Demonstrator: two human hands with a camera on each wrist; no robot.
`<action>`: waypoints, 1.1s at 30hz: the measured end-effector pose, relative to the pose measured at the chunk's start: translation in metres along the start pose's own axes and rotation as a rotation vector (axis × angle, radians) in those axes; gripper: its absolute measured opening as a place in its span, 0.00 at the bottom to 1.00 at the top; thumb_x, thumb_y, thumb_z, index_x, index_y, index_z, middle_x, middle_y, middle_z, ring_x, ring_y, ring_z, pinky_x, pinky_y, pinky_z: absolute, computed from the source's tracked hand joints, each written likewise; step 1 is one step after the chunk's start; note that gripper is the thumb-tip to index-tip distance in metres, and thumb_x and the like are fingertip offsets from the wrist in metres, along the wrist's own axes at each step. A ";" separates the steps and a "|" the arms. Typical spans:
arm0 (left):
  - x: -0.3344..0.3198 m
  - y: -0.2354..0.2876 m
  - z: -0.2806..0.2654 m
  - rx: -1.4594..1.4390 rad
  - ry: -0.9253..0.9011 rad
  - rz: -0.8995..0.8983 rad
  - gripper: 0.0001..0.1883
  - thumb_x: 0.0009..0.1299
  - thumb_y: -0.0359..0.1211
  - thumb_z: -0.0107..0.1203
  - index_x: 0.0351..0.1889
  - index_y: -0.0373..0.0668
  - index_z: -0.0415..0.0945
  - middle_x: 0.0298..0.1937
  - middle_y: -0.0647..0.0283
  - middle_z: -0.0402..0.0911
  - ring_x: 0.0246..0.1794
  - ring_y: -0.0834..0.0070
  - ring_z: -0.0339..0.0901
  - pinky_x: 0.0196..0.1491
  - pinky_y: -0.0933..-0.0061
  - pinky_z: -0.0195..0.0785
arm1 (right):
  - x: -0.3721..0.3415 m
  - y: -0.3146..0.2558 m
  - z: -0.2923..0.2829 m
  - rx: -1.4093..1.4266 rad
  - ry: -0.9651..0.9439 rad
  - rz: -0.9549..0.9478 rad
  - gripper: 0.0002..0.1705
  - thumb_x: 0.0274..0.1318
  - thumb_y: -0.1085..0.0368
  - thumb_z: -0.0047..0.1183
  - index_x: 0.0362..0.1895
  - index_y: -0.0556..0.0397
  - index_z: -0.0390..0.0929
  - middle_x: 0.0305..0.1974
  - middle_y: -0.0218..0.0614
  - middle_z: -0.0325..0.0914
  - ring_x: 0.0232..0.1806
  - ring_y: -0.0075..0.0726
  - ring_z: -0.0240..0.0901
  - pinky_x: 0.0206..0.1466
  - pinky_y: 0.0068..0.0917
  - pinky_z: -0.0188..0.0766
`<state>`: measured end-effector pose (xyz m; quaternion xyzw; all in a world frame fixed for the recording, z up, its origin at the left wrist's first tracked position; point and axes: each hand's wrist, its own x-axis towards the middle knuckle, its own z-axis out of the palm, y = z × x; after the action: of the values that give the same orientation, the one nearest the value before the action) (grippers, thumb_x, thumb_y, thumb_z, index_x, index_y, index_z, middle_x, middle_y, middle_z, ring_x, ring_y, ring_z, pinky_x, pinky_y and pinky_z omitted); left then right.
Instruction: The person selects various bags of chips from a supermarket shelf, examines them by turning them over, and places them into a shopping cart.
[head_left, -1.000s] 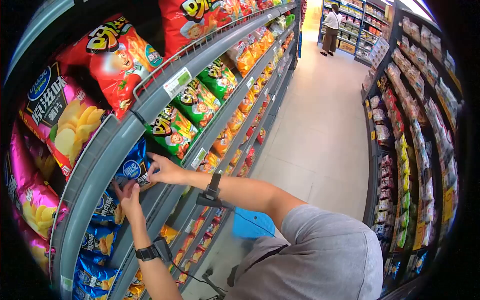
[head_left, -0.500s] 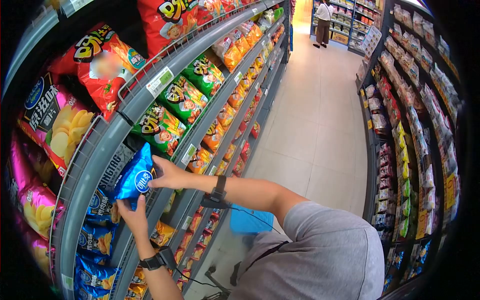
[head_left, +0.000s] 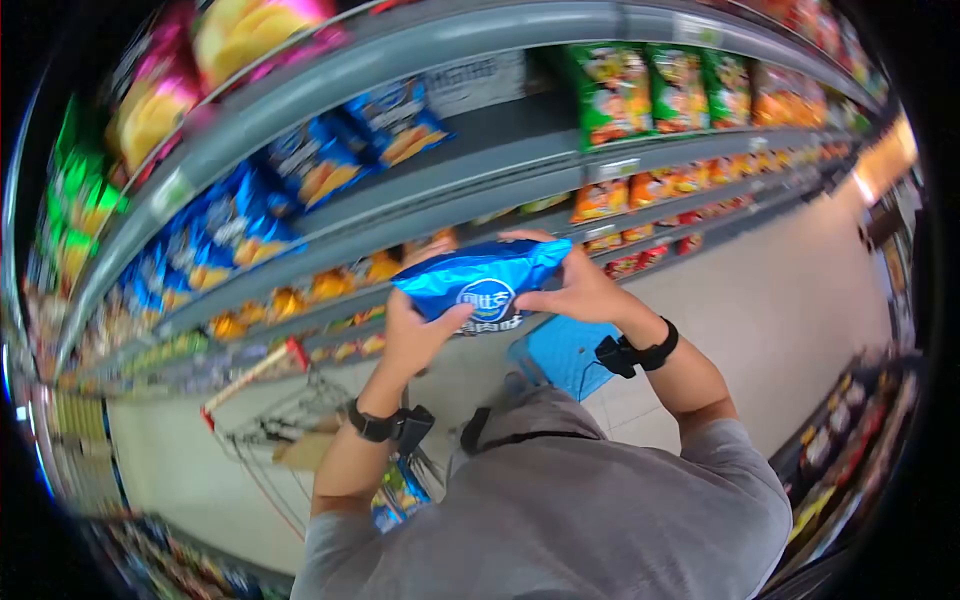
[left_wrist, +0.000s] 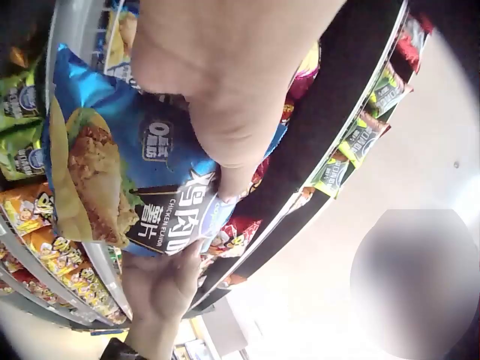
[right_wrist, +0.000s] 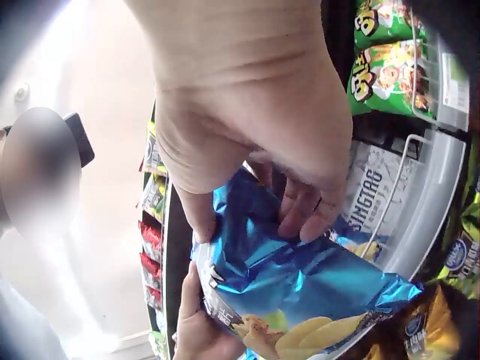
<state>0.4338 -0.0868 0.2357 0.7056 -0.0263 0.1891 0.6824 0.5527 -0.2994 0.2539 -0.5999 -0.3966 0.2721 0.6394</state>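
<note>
A blue bag of chicken-flavor potato chips [head_left: 490, 280] is held in front of the body, between both hands. My left hand [head_left: 412, 325] grips its left end, thumb on the printed front. The right hand [head_left: 585, 290] grips the other end, its thumb beside the round logo. In the left wrist view, the bag's face [left_wrist: 154, 142] shows fried chicken and chips. Crinkled blue foil [right_wrist: 285, 262] lies under the right hand's fingers in the right wrist view.
More blue chip bags [head_left: 240, 215] line the shelf ahead, beside green bags [head_left: 615, 95]. A shelf rail [head_left: 480, 185] runs across. A shopping cart [head_left: 265, 410] stands at lower left. Near the feet sits a blue plastic object [head_left: 565, 355]. Shelving [head_left: 840, 450] flanks the aisle at right.
The blue chip bag has been drawn out of the shelf and is now held in front of the body by both hands. The view has swung left, bringing the cart into sight.
</note>
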 end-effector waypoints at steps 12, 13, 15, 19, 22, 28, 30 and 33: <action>-0.193 -0.019 -0.036 -0.006 0.779 -0.467 0.20 0.61 0.29 0.65 0.50 0.34 0.74 0.44 0.61 0.81 0.43 0.76 0.79 0.47 0.73 0.73 | 0.010 0.099 0.145 0.137 -0.591 0.296 0.53 0.41 0.55 0.72 0.66 0.60 0.53 0.61 0.44 0.65 0.63 0.38 0.62 0.66 0.37 0.59; -0.205 -0.021 -0.037 -0.021 0.854 -0.468 0.19 0.61 0.29 0.64 0.49 0.35 0.74 0.43 0.62 0.82 0.42 0.76 0.79 0.46 0.74 0.73 | 0.009 0.107 0.156 0.152 -0.632 0.302 0.54 0.42 0.56 0.72 0.67 0.59 0.52 0.61 0.44 0.64 0.63 0.38 0.62 0.67 0.37 0.59; -0.227 -0.024 -0.037 -0.048 0.984 -0.474 0.17 0.63 0.29 0.63 0.48 0.36 0.75 0.42 0.62 0.82 0.40 0.77 0.78 0.44 0.75 0.72 | 0.004 0.122 0.179 0.188 -0.695 0.318 0.54 0.42 0.56 0.72 0.68 0.57 0.50 0.63 0.43 0.62 0.63 0.38 0.61 0.67 0.37 0.59; -0.260 -0.013 -0.043 -0.111 1.109 -0.477 0.17 0.65 0.33 0.62 0.49 0.36 0.74 0.44 0.63 0.81 0.42 0.79 0.76 0.48 0.76 0.69 | 0.000 0.126 0.221 0.322 -0.686 0.547 0.39 0.46 0.62 0.69 0.61 0.58 0.63 0.55 0.39 0.72 0.55 0.33 0.70 0.60 0.33 0.67; -0.294 -0.005 -0.049 -0.013 1.018 -0.464 0.33 0.63 0.34 0.63 0.64 0.37 0.60 0.55 0.59 0.74 0.54 0.74 0.72 0.54 0.73 0.67 | -0.002 0.124 0.248 0.306 -0.703 0.523 0.31 0.49 0.64 0.67 0.56 0.58 0.69 0.50 0.36 0.77 0.51 0.29 0.73 0.56 0.30 0.70; -0.345 0.009 -0.051 -0.137 1.067 -0.474 0.38 0.63 0.32 0.63 0.68 0.36 0.53 0.59 0.58 0.70 0.58 0.71 0.69 0.58 0.70 0.65 | -0.010 0.123 0.302 0.297 -0.774 0.609 0.25 0.54 0.58 0.63 0.52 0.58 0.73 0.47 0.35 0.79 0.48 0.28 0.73 0.54 0.28 0.70; -0.363 0.000 -0.056 -0.207 1.155 -0.439 0.34 0.63 0.33 0.63 0.65 0.36 0.57 0.56 0.58 0.73 0.56 0.72 0.71 0.56 0.70 0.67 | -0.016 0.120 0.318 0.278 -0.807 0.633 0.30 0.56 0.54 0.61 0.57 0.58 0.70 0.50 0.37 0.76 0.51 0.30 0.72 0.56 0.30 0.69; -0.387 0.005 -0.063 -0.223 1.217 -0.454 0.28 0.64 0.33 0.62 0.60 0.36 0.64 0.52 0.59 0.76 0.51 0.74 0.74 0.55 0.71 0.67 | -0.031 0.114 0.346 0.427 -0.826 0.665 0.36 0.56 0.54 0.61 0.63 0.58 0.62 0.56 0.40 0.72 0.56 0.33 0.69 0.60 0.32 0.67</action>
<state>0.0586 -0.1118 0.1235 0.3857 0.4940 0.4018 0.6676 0.2623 -0.1189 0.1248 -0.3939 -0.3399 0.7446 0.4181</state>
